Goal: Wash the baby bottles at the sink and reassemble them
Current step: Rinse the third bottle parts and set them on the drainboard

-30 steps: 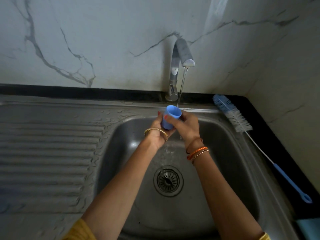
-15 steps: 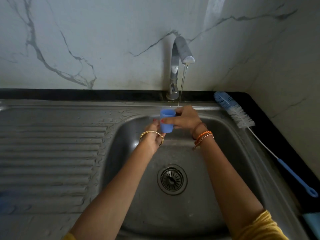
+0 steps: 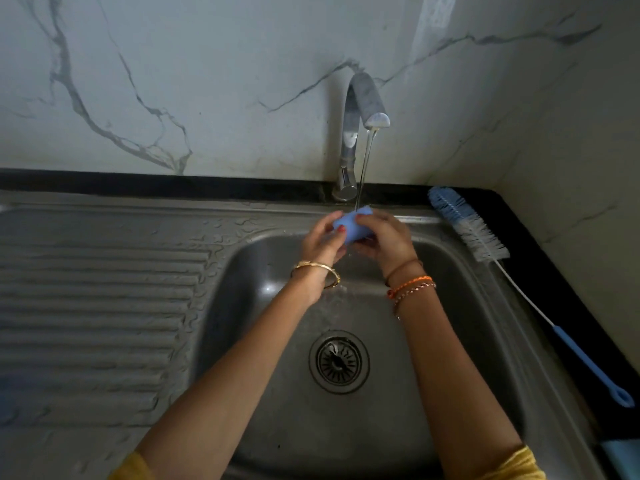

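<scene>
A cap [image 3: 351, 226] sits between both hands over the sink's [image 3: 242, 278] back edge, under the tap [image 3: 360, 109]; a brush [image 3: 485, 244] lies along the right edge.

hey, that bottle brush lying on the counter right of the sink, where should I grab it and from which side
Grip the bottle brush by its blue handle, the thicker end nearest you, coming from above with the right hand. It lies flat on the counter with the bristle head pointing toward the wall, so the handle is the clean, firm end. Both hands hold the blue cap now; free one first.
</scene>
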A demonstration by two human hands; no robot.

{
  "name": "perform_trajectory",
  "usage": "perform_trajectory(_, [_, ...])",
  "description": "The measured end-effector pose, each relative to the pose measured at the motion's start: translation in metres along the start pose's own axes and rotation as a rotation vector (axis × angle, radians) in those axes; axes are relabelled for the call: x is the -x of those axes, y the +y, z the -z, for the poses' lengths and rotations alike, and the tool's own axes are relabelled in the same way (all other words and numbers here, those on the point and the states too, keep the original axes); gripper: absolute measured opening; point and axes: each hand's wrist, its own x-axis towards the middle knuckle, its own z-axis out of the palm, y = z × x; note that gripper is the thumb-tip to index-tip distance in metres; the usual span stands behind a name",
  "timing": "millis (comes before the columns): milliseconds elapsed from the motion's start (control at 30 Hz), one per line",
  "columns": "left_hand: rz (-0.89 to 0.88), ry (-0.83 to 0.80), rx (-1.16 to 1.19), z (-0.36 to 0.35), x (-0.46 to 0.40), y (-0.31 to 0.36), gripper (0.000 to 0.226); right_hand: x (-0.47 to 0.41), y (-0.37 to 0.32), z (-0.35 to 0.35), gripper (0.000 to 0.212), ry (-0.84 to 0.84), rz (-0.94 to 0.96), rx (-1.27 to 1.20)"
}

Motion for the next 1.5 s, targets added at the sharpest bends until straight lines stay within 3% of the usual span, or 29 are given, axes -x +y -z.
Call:
perform_trajectory(67, [-0.327, -0.087, -0.521, -0.008, -0.01, 0.005, 0.034, 0.001, 0.003, 0.004, 0.013, -0.045, -0.242, -0.47])
perform_trajectory(100, [-0.445, -0.146, -0.787, -0.012, -0.015, 0.008, 0.035, 0.0, 0.006, 0.006, 0.019, -0.058, -0.339, -0.599])
perform_trajectory(167, [-0.512, -0.246, -1.139, -0.018, -0.025, 0.016, 0.037, 0.002, 0.011, 0.006, 0.032, -0.062, -0.441, -0.696])
perform_trajectory(300, [-0.482, -0.246, -1.404, -0.02, -0.039, 0.025, 0.035, -0.003, 0.014, -0.001, 0.033, -0.041, -0.494, -0.67])
perform_trajectory(433, [-0.511, -0.1, -1.539, -0.018, -0.04, 0.025, 0.039, -0.006, 0.004, -0.014, 0.024, -0.05, -0.431, -0.514])
perform_trajectory(533, [-0.554, 0.028, -1.457, -0.013, -0.038, 0.031, 0.038, -0.005, -0.004, -0.027, 0.022, 0.044, -0.268, -0.247])
perform_trajectory(633, [-0.488, 0.126, -1.221, -0.009, -0.032, 0.034, 0.044, -0.006, -0.007, -0.028, 0.024, 0.161, 0.114, 0.322])
perform_trajectory(700, [-0.21, 0.177, -0.846, -0.009, -0.028, 0.034, 0.047, -0.005, -0.009, -0.024, 0.025, 0.143, 0.378, 0.632])
perform_trajectory(800, [0.311, 0.088, -0.217, -0.008, -0.025, 0.028, 0.036, -0.004, -0.012, -0.02, 0.025, 0.147, 0.625, 1.002])
perform_trajectory(900, [0.55, 0.055, 0.257, -0.008, -0.019, 0.02, 0.036, -0.005, -0.015, -0.023, 0.034, 0.121, 0.792, 1.283])
perform_trajectory(967, [0.596, 0.093, 0.397, -0.009, -0.017, 0.016, 0.038, -0.004, -0.017, -0.022, 0.037, 0.073, 0.847, 1.279])
perform_trajectory(1067, [0.512, 0.105, 0.275, -0.011, -0.023, 0.016, 0.035, -0.005, -0.009, -0.011, 0.034, 0.01, 0.702, 1.037])
perform_trajectory(1100, [0.464, 0.109, 0.154, -0.009, -0.026, 0.018, 0.034, -0.005, -0.004, -0.007, 0.029, 0.008, 0.567, 0.836])
perform_trajectory(1167, [0.342, 0.114, -0.15, -0.007, -0.027, 0.02, 0.029, -0.002, 0.003, -0.003, 0.016, -0.013, 0.116, 0.185])
perform_trajectory(1233, [0.196, 0.086, -0.434, -0.005, -0.025, 0.017, 0.026, -0.001, 0.013, 0.001, 0.02, -0.076, -0.225, -0.322])
perform_trajectory(1267, [0.12, 0.075, -0.572, -0.003, -0.022, 0.016, 0.029, -0.001, 0.018, 0.004, 0.021, -0.071, -0.3, -0.386])
perform_trajectory(1367, [-0.031, -0.01, -0.86, 0.0, -0.017, 0.018, 0.035, 0.002, 0.029, 0.01, 0.02, -0.047, -0.348, -0.229])
perform_trajectory(1500, [-0.094, -0.095, -0.955, 0.004, -0.011, 0.02, 0.041, 0.01, 0.031, 0.01, 0.019, -0.077, -0.34, -0.138])
